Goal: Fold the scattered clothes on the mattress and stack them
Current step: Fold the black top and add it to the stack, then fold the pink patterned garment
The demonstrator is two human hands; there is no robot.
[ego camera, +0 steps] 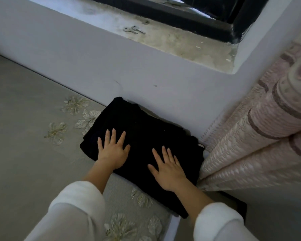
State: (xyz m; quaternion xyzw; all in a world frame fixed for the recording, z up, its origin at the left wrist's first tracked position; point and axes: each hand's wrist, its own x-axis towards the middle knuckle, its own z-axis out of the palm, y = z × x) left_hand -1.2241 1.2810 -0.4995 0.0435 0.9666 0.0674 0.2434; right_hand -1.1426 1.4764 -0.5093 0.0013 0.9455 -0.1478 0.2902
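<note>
Hands flat, fingers spread: left hand (112, 153) and right hand (168, 168) press the folded black fabric garment (142, 136) on the grey leaf-patterned mattress (24, 136), against the wall. Likely smoothing step; next garment goes on top.

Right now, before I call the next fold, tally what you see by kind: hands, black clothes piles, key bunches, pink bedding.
Hands: 2, left hand and right hand, both flat on the pile
Black folded clothes pile: 1, layers inside cannot be counted
Key bunch on the window sill: 1
Pink quilted bedding: 1 heap
Total: 5
</note>
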